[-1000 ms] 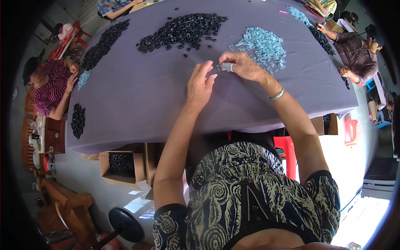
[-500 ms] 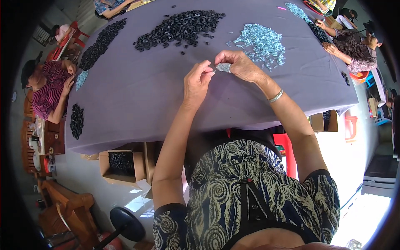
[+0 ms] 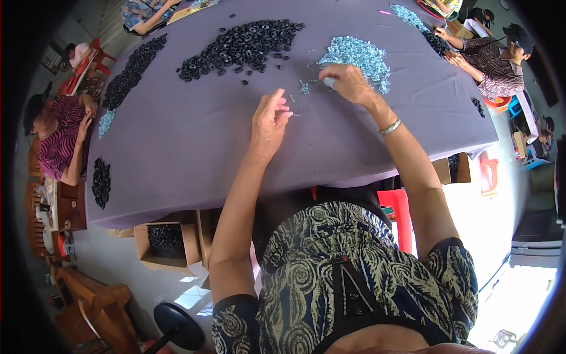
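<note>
Over the near middle of the table, my left hand [image 3: 267,127] is closed, with a thin silvery spring-like piece [image 3: 296,115] sticking out between thumb and finger. My right hand [image 3: 355,87] is curled palm down at the near left edge of a heap of small pale-blue coil springs [image 3: 356,53]. A pale wrapping [image 3: 329,82] covers one of its digits, and what the fingertips hold, if anything, is hidden. Between the hands lie a few loose springs [image 3: 304,88]. Farther left spreads a big heap of black rings [image 3: 244,50].
A grey-purple cloth [image 3: 194,147] covers the table. Along its left side are more black pieces [image 3: 132,71] and a small spring pile [image 3: 106,124]. Co-workers [image 3: 62,133] sit around the edges. Below the near edge stands a cardboard box [image 3: 168,242] of black parts.
My hands have come apart. The right has moved toward the spring heap and curled downward; the left has dropped slightly, holding the thin piece. Loose springs now show between them.
</note>
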`<state>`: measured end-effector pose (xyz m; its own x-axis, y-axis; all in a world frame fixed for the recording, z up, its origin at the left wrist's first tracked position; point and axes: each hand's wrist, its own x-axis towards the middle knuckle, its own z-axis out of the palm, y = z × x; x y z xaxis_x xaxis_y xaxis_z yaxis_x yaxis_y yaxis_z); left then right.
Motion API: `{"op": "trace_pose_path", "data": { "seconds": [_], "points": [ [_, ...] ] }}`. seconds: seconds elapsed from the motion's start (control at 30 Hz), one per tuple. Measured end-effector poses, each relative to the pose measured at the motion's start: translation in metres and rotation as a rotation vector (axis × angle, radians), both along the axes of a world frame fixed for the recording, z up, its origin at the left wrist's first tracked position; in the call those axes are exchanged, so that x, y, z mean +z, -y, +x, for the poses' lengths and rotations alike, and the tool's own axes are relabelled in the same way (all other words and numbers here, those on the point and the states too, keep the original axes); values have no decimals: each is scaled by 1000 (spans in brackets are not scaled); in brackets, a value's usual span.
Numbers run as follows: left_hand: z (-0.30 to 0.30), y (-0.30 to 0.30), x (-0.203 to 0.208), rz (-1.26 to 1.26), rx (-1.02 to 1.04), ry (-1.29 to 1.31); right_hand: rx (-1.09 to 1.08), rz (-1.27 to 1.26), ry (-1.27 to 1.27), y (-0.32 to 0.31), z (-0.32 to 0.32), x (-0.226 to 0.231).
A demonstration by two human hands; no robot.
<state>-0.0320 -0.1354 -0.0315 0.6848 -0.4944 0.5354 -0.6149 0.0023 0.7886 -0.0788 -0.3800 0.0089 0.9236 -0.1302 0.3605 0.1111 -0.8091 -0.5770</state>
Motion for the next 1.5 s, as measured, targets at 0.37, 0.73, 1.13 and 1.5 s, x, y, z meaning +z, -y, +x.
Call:
{"op": "trace_pose_path", "data": {
  "seconds": [0.37, 0.73, 1.13, 1.5],
  "points": [
    [0, -1, 1, 23, 149, 132, 166, -272, -69, -38, 13, -5],
    [0, -4, 2, 72, 163, 126, 129, -165, -3, -20, 0, 6],
    [-2, -2, 1, 78, 177, 135, 255, -162, -110, -47, 9, 3],
    [0, -5, 3, 98, 172, 112, 192, -97, -21, -38, 13, 1]
  ]
}}
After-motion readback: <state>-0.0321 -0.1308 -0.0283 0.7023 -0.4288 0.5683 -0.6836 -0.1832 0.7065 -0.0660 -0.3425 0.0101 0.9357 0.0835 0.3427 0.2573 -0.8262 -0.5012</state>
